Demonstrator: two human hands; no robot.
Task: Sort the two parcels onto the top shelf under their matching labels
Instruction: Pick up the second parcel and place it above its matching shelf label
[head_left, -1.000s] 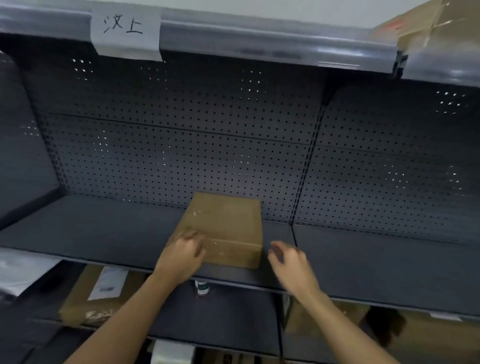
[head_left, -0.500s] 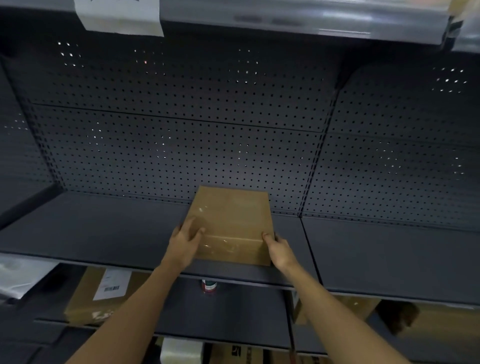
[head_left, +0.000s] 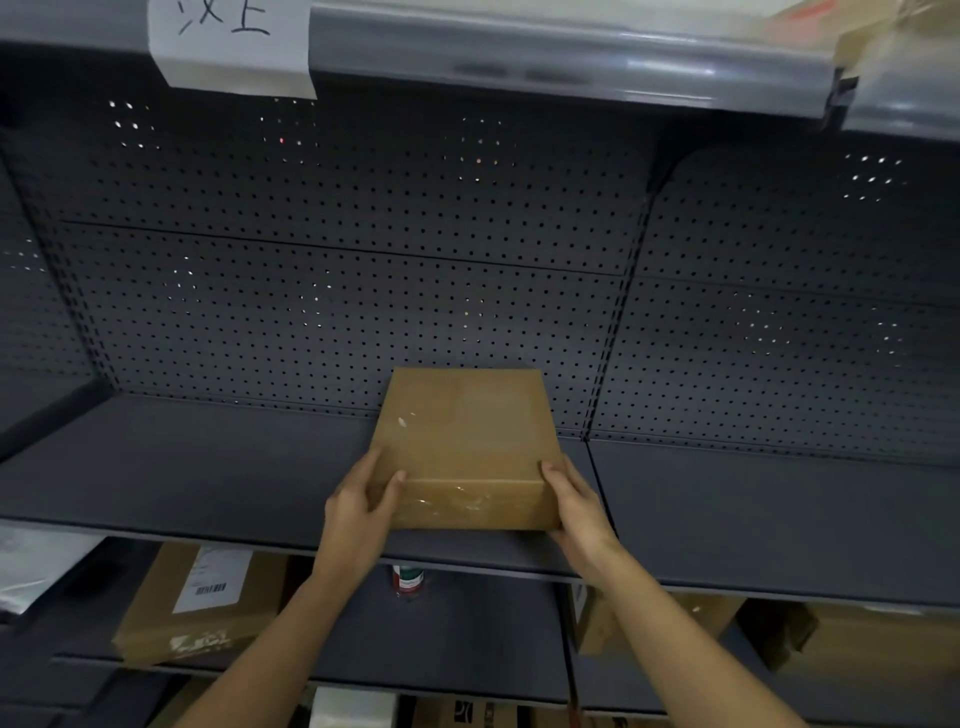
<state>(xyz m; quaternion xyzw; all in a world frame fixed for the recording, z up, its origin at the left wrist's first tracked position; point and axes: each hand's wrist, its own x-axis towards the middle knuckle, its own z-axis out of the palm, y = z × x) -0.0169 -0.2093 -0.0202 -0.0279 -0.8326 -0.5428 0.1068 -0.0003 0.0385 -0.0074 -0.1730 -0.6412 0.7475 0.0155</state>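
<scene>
A flat brown cardboard parcel (head_left: 465, 441) with clear tape on its near face rests on the dark grey middle shelf (head_left: 182, 467), near the upright that splits the bays. My left hand (head_left: 361, 506) grips its near left corner, thumb on top. My right hand (head_left: 574, 501) holds the near right corner. A white paper label (head_left: 234, 44) with handwritten characters hangs from the top shelf's front rail (head_left: 545, 67) at the upper left. Another cardboard parcel (head_left: 883, 36) shows blurred on the top shelf at the far upper right.
A perforated grey back panel (head_left: 337, 286) closes the bay. Below the middle shelf sit a brown box with a barcode sticker (head_left: 202, 603), a small red-and-green can (head_left: 408, 579), more cardboard boxes (head_left: 779, 634) at the right and a white plastic bag (head_left: 36, 566) at the left.
My right hand closed in from the right and took the parcel's near right corner; my left hand settled its grip on the left corner. The view dipped, then tilted back up, showing the label.
</scene>
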